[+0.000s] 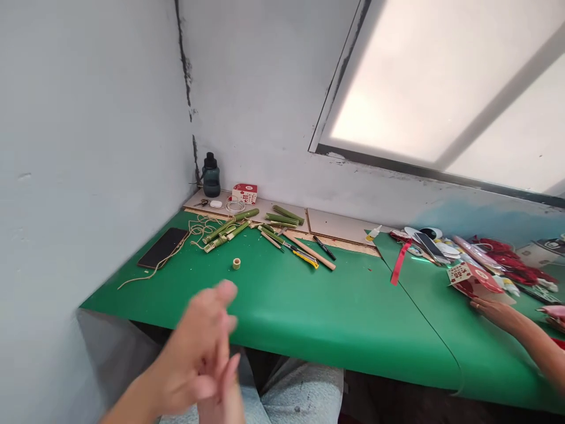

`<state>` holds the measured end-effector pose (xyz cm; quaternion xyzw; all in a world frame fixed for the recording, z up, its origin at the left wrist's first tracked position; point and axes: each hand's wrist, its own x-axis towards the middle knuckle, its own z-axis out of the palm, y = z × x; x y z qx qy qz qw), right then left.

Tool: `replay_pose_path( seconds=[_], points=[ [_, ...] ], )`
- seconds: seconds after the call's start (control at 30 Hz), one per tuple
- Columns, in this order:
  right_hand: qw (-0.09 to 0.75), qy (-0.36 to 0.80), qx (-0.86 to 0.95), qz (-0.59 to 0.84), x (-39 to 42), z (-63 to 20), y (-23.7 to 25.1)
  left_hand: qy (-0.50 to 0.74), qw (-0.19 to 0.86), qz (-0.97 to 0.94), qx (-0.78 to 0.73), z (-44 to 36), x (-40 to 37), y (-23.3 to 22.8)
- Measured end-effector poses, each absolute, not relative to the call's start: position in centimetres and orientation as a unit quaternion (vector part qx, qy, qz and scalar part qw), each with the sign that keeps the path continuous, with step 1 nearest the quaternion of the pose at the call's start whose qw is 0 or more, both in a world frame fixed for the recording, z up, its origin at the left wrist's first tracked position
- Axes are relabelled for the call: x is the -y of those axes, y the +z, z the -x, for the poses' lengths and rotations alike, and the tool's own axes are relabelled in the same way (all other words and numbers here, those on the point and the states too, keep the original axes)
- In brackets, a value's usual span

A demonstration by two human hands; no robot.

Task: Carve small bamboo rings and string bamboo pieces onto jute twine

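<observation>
Both hands are together in front of the table's near edge, above my lap, and blurred by motion. My left hand (189, 353) comes in from the lower left, its fingers overlapping and touching the other hand. Partly hidden behind it, my right hand (227, 377) rises from the bottom edge. No object shows between them, and the blur hides how their fingers are set. Just beyond, a small cut bamboo ring (237, 264) stands on the green table cover (282, 312). Farther back lie green bamboo pieces (232, 226), a yellow utility knife (305, 258), a wooden stick (315, 253) and a black marker (324, 248).
Twine (165, 259) trails over a dark phone (163, 247) at left. A dark bottle (210, 176) and a red-white box (244, 193) stand at the back. At right, another person's hand (497, 312) touches a red-white paper box (477, 281) near craft supplies and a red ribbon (401, 263).
</observation>
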<state>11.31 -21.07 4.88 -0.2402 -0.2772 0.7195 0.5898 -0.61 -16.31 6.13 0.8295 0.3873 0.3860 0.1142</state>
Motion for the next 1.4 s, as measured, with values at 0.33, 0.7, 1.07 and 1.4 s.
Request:
replay_pose_path(
  seconds=[0.33,0.7,1.07,1.4],
  points=[
    [0.671,0.133,0.564,0.462,22.3,-25.2,5.1,0.288,0.014,-0.764,-0.577,3.4,5.0,3.9],
    [0.542,0.147,0.544,0.623,24.8,-28.7,-4.3,0.135,0.063,-0.737,-0.660,7.0,0.5,5.1],
    [0.504,0.187,0.610,0.582,23.2,-27.4,-5.2,0.295,0.350,-0.661,-0.594,3.1,11.9,7.5],
    [0.461,0.322,0.625,0.542,22.0,-23.5,-2.1,0.343,0.529,-0.587,-0.508,-0.3,20.3,6.3]
  ],
)
